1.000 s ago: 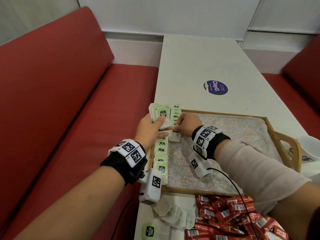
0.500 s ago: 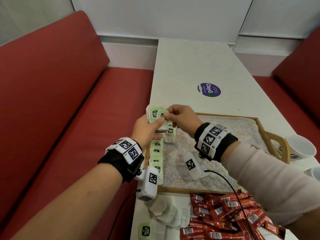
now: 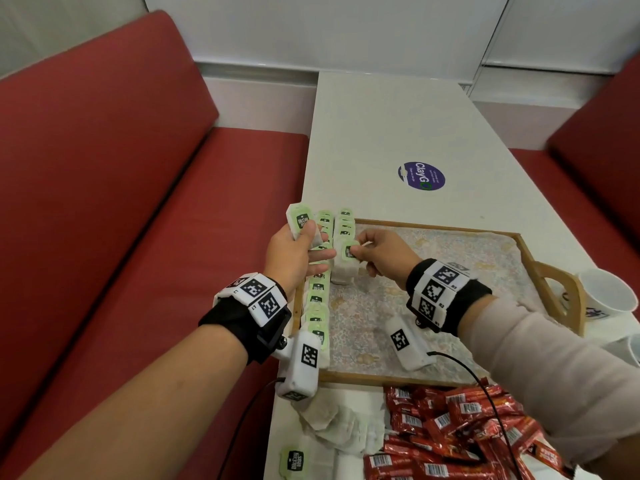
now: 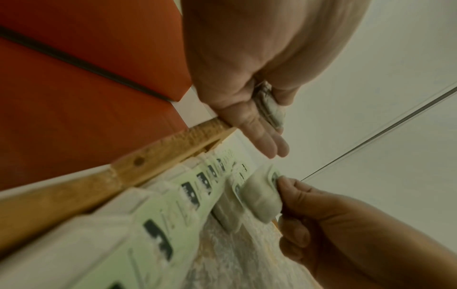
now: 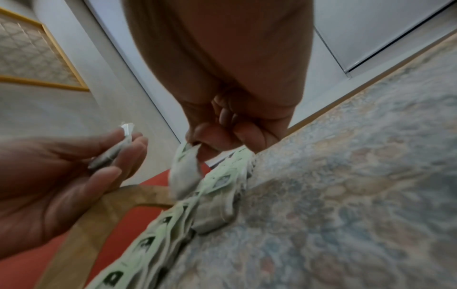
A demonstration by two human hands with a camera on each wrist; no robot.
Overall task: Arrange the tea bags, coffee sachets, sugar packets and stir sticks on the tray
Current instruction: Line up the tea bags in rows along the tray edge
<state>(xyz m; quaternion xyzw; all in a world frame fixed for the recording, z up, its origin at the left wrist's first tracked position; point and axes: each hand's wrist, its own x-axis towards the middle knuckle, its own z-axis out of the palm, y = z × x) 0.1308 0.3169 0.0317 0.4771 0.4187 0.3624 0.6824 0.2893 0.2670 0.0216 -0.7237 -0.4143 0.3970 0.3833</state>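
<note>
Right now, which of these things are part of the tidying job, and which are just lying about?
Part of the job:
tea bags in rows
tea bag pinched by right hand
stack in left hand
tray
red sachets

Lying about:
cup
sticker
bench

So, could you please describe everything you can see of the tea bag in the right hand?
The tea bag is a small white pouch, soft and papery-looking, with a pale green tag bearing a dark logo. The right hand pinches it by the tag end, so the pouch hangs down over the left part of the wooden tray, beside the row of tea bags already laid along the tray's left rim. Whether its lower end touches the tray liner cannot be told.
</note>
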